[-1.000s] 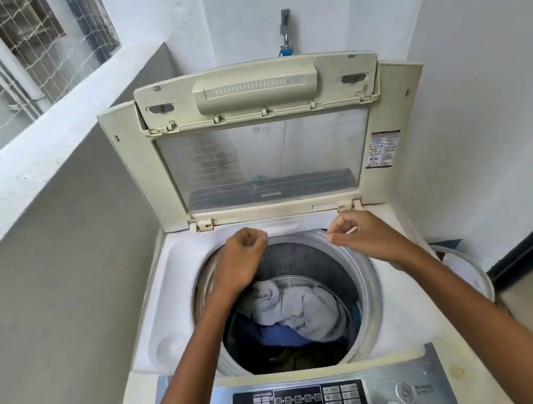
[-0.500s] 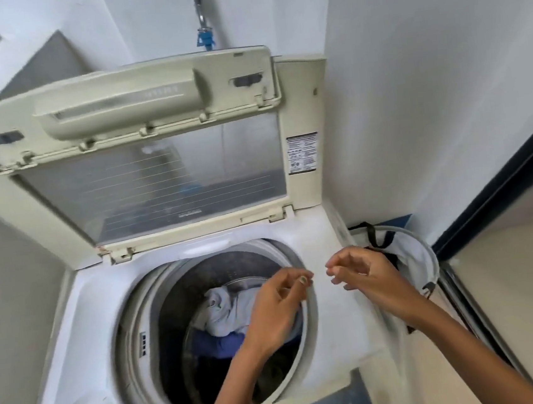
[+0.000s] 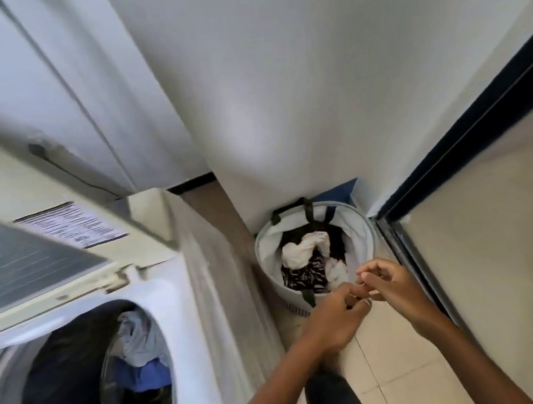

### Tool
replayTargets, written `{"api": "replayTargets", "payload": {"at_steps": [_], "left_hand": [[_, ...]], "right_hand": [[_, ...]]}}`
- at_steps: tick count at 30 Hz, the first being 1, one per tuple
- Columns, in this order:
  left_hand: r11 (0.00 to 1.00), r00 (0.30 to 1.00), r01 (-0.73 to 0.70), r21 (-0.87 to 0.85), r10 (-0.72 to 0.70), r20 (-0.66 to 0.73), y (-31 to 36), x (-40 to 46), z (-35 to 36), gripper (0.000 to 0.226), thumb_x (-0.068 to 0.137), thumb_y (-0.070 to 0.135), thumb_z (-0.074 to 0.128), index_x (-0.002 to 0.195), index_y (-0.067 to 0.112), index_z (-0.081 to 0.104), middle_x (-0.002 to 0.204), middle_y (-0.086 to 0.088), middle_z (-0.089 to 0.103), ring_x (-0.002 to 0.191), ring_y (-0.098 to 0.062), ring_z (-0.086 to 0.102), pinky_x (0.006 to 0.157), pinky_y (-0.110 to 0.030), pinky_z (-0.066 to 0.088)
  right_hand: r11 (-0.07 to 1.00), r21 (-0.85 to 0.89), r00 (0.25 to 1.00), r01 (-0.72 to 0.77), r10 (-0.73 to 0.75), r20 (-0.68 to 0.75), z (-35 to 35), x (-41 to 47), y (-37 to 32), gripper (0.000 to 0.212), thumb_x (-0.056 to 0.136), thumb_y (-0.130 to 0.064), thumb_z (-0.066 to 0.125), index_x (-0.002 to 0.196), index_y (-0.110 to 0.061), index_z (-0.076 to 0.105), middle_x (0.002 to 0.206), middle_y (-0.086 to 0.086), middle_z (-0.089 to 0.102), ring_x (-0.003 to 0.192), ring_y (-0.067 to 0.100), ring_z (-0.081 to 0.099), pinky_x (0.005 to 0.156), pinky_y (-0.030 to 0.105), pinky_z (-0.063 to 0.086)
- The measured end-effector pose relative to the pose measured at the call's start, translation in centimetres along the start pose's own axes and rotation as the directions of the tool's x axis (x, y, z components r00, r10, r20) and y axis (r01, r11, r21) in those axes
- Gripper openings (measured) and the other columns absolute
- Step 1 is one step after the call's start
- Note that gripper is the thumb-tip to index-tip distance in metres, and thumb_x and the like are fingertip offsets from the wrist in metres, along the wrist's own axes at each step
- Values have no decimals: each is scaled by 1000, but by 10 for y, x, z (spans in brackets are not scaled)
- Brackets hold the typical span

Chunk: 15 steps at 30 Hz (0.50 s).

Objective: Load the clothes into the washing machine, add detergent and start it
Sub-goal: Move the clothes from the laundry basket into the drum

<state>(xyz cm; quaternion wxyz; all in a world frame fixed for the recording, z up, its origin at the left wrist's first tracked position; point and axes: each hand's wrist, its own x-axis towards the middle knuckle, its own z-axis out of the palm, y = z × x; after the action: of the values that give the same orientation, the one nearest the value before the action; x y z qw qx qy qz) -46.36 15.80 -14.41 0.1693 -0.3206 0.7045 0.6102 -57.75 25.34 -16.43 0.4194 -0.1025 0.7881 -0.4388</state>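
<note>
The top-loading washing machine (image 3: 178,313) stands at the left with its lid (image 3: 34,259) raised. Grey, blue and dark clothes (image 3: 142,349) lie in its drum. On the floor to the right, a round white laundry basket (image 3: 369,233) holds white and black patterned clothes (image 3: 303,254). Both my hands hover over the basket's near rim, fingers curled and fingertips meeting. My left hand (image 3: 335,321) holds nothing that I can see. My right hand (image 3: 394,287) seems to pinch a small pale scrap (image 3: 369,303), which is blurred. No detergent is in view.
A white wall rises behind the basket. A dark sliding door frame (image 3: 451,156) runs along the right, with its track on the tiled floor (image 3: 391,369). My dark trouser leg (image 3: 332,399) is below my hands. A blue thing (image 3: 343,190) is wedged behind the basket.
My view has swung right and down from the drum to the basket. Both hands have moved from over the drum to above the basket's near rim, staying close together.
</note>
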Motion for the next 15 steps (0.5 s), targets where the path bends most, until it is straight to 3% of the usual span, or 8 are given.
{"api": "replayTargets", "payload": {"at_steps": [3, 7, 9, 13, 15], "left_hand": [[984, 985, 173, -44, -174, -4, -12, 60, 16, 30, 94, 35, 48, 120, 25, 56, 117, 5, 62, 105, -14, 58, 90, -31, 45], [937, 947, 301, -174, -316, -64, -45, 121, 17, 27, 94, 20, 47, 120, 17, 55, 95, 7, 59, 77, -8, 54, 70, -24, 42], [922, 932, 326, -207, -351, -93, -70, 155, 11, 18, 94, 17, 49, 111, 21, 54, 96, 5, 59, 79, -10, 55, 74, -27, 46], [895, 875, 377, -240, -429, -225, -131, 229, -8, 18, 96, 21, 50, 113, 23, 53, 104, 4, 60, 92, -17, 60, 79, -29, 47], [874, 852, 373, -312, -455, -259, -157, 261, -19, 23, 94, 21, 54, 116, 15, 54, 97, 3, 61, 81, -12, 59, 75, -26, 46]], "right_hand": [[994, -52, 995, -100, 101, 19, -13, 53, 23, 13, 89, -7, 57, 85, -16, 65, 83, 7, 67, 76, 20, 65, 66, 29, 49], [970, -178, 983, -166, 177, 50, -4, 137, 60, 10, 88, -9, 56, 87, -16, 62, 85, 2, 63, 79, 22, 65, 72, 33, 49], [952, -245, 977, -183, 204, 63, 9, 183, 86, 11, 87, -9, 57, 97, -10, 61, 90, 5, 62, 89, 26, 63, 75, 32, 46], [875, -437, 956, -210, 277, 96, 46, 280, 148, 36, 84, -19, 63, 117, -10, 52, 112, 12, 55, 107, 30, 57, 81, 30, 43], [824, -529, 950, -202, 297, 100, 66, 326, 177, 53, 81, -30, 66, 128, -17, 43, 126, 17, 47, 112, 34, 52, 91, 38, 46]]}}
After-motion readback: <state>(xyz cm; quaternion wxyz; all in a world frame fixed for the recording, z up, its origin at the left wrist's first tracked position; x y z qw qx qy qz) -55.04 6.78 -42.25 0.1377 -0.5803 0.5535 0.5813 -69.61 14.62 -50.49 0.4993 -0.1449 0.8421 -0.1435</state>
